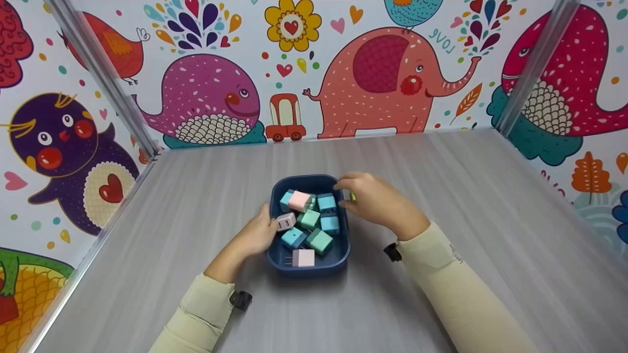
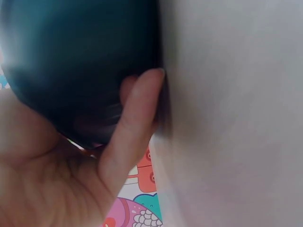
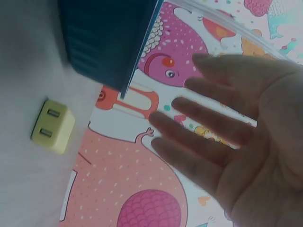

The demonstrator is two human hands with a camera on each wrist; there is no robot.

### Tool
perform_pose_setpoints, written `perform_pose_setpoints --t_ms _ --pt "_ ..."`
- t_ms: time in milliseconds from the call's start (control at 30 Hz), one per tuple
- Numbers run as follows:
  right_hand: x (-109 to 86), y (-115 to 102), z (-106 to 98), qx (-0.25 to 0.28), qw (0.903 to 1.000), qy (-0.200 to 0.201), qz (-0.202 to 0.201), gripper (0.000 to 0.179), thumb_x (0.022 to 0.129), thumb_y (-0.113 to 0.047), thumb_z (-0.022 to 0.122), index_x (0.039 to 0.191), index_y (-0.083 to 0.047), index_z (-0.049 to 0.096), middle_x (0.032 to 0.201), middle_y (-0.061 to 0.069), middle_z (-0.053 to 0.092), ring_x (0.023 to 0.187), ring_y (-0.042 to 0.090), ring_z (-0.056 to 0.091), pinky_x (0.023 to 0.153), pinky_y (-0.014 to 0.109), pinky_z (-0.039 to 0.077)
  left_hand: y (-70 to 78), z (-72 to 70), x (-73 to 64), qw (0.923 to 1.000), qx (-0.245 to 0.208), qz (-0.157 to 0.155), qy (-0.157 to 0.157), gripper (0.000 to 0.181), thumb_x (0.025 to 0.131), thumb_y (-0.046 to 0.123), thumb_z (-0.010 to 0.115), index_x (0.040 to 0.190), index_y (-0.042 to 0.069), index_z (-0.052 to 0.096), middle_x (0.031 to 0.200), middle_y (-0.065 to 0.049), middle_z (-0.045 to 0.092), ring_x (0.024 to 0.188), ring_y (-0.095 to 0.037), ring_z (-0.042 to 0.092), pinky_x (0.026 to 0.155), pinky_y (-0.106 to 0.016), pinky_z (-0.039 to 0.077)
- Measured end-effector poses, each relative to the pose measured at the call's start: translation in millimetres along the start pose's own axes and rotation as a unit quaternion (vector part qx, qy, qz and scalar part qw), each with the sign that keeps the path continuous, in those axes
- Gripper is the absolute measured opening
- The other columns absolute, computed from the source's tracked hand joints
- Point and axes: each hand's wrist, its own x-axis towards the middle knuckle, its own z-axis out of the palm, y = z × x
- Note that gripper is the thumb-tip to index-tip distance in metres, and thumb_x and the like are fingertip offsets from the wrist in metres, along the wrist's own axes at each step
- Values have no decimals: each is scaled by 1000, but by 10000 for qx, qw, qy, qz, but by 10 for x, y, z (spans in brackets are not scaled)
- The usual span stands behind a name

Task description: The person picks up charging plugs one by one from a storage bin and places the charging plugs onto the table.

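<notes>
Two hands at a blue bin of plug adapters, one yellow adapter outside it

Head view: the blue bin point(image 1: 309, 272) sits on the grey table point(image 1: 382, 304), holding blue, green and pink adapters point(image 1: 319, 241) with a lilac adapter point(image 1: 286, 222) at its left wall; the left hand point(image 1: 255, 233) grips the bin's left side; the right hand point(image 1: 378, 198) is at the bin's right rim, with the yellow adapter point(image 1: 352, 196) just showing beside its fingers; a wall with printed animals point(image 1: 387, 93) stands beyond the bin; left wrist view: fingers point(image 2: 137, 106) of the left hand lie close together, clamped on the bin's outer wall; right wrist view: the right hand's fingers are extended and slightly apart, holding nothing; the yellow adapter rests on the table near the bin, apart from it, two slots showing.
</notes>
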Motion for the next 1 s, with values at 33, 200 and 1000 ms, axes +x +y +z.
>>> perform_pose_setpoints --t_ms 33,200,1000 --pt "0 -19 5 24 9999 -53 -86 35 95 -10 81 129 -2 75 131 15 71 121 30 69 100 44 56 1 -1 -2 10000 -2 2 0 46 111 12 36 153 -8 33 142 -37 55 125 -39 59 105 -57 47" --pt "-3 -116 41 73 9985 -300 -452 35 94 -11 83 128 -5 77 126 13 73 116 27 71 98 42 58 -5 1 2 10000 -37 25 12 46 111 11 36 152 -8 34 142 -37 56 124 -39 60 104 -57 48" --pt "9 -373 477 -799 9787 -1345 -1333 39 85 -6 90 122 -15 82 120 3 77 107 16 72 94 33 59 -21 16 16 9999 2 124 82 43 109 9 37 148 -10 37 138 -36 58 125 -40 60 105 -57 47"
